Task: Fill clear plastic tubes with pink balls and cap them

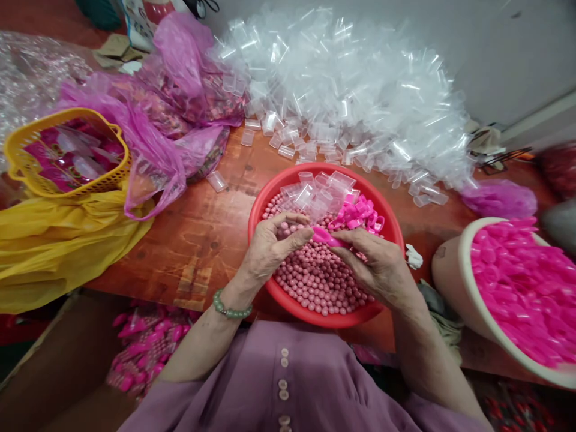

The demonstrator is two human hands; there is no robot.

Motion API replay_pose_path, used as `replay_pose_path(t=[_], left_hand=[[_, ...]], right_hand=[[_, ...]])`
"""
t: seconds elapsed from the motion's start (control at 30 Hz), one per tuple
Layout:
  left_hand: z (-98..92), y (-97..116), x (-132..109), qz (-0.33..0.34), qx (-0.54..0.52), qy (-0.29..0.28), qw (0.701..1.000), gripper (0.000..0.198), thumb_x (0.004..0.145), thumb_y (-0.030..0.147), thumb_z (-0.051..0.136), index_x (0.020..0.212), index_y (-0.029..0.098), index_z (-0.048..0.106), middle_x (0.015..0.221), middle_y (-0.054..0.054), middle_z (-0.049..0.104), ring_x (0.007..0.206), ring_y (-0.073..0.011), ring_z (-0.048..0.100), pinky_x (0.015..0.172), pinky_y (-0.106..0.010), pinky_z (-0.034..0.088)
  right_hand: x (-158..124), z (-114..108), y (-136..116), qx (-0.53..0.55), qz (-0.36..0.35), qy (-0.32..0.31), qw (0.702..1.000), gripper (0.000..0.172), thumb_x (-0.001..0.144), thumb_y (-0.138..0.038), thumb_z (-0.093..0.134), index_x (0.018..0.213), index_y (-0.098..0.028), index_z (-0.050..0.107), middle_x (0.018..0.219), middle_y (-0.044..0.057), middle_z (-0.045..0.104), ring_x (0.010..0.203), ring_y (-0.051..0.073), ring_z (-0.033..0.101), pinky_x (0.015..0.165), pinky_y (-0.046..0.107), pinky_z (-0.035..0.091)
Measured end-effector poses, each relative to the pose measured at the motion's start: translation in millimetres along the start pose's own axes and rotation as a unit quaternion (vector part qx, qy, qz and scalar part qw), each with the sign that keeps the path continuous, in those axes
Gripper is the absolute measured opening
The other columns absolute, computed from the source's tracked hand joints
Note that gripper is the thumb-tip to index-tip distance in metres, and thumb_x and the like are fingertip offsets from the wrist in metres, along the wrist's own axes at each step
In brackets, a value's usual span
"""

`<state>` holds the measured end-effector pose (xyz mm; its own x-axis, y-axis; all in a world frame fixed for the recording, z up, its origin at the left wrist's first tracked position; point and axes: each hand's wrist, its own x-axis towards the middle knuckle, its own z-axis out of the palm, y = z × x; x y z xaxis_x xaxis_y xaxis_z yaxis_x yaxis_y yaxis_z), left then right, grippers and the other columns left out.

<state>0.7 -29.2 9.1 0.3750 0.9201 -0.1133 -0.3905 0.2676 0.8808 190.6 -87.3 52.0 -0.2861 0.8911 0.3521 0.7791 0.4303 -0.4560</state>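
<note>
Above a red basin (257, 222) of pink beads (310, 288), my two hands meet. My left hand (274, 246), with a green bead bracelet at the wrist, is closed with thumb and fingers around what looks like a clear plastic tube (292, 228) with pink beads in it. Between thumb and fingers, my right hand (380, 261) grips a bright pink plastic piece (324, 236) with a hollow scoop-like form. Its left end touches my left thumb tip. Loose clear tubes (310, 195) and small pink plastic parts (360, 213) lie on the beads.
A large heap of clear tubes (342, 78) covers the table's back. At right stands a bucket (454, 258) full of pink pieces. Left are a yellow basket (85, 193) with packets and pink bags (153, 144). Below the table edge, a box holds finished-looking pink items (148, 342).
</note>
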Motion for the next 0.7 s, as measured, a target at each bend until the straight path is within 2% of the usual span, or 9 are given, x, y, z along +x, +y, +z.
replay_pose_path(t=[0.1,0.2,0.37,0.53,0.63,0.7], left_hand=[[1.7,2,1,-0.024,0.020,0.000,1.000,0.037,0.062,0.039,0.086,0.081,0.012,0.068,0.063,0.004,0.052,0.056,-0.0053,0.045,0.054,-0.016,0.036],[2.7,4,2,-0.038,0.037,-0.003,0.999,0.036,0.065,0.040,0.084,0.079,0.012,0.066,0.060,0.005,0.049,0.053,-0.0047,0.041,0.050,-0.016,0.032],[3.8,6,1,-0.039,0.052,-0.016,0.998,0.037,0.064,0.040,0.084,0.081,0.012,0.067,0.061,0.004,0.052,0.055,-0.0060,0.044,0.053,-0.018,0.035],[3.5,8,0,-0.040,0.038,-0.052,0.997,0.044,0.064,0.041,0.086,0.090,0.012,0.065,0.076,0.000,0.061,0.069,-0.0096,0.054,0.066,-0.020,0.045],[1.2,7,-2,-0.051,0.025,-0.079,0.995,0.048,0.068,0.043,0.083,0.099,0.013,0.063,0.083,-0.001,0.061,0.074,-0.0105,0.054,0.069,-0.021,0.045],[-0.2,6,-3,-0.063,0.007,-0.101,0.993,0.046,0.071,0.040,0.081,0.104,0.014,0.062,0.086,-0.001,0.059,0.076,-0.0105,0.054,0.072,-0.021,0.046]], right_hand=[[-3,-12,0,-0.049,-0.032,-0.001,0.998,0.017,0.090,-0.015,0.062,0.106,-0.014,0.066,0.097,0.009,0.073,0.087,0.018,0.070,0.079,0.028,0.055],[-3,-14,-2,-0.044,-0.026,0.046,0.998,0.018,0.088,-0.015,0.065,0.106,-0.016,0.067,0.095,0.007,0.074,0.086,0.017,0.071,0.082,0.026,0.056],[2,9,-12,0.065,0.023,0.121,0.990,0.023,0.086,-0.016,0.069,0.107,-0.023,0.069,0.096,0.000,0.076,0.084,0.014,0.072,0.079,0.024,0.058],[7,36,-27,0.143,0.049,0.154,0.976,0.028,0.086,-0.013,0.069,0.111,-0.025,0.069,0.101,0.000,0.075,0.089,0.015,0.072,0.082,0.027,0.058],[8,39,-30,0.151,0.047,0.162,0.974,0.028,0.085,-0.011,0.069,0.109,-0.025,0.069,0.102,0.000,0.074,0.094,0.014,0.069,0.087,0.028,0.056],[10,37,-27,0.177,0.080,0.155,0.969,0.023,0.087,-0.014,0.067,0.108,-0.024,0.070,0.101,0.001,0.072,0.093,0.015,0.068,0.087,0.029,0.056]])
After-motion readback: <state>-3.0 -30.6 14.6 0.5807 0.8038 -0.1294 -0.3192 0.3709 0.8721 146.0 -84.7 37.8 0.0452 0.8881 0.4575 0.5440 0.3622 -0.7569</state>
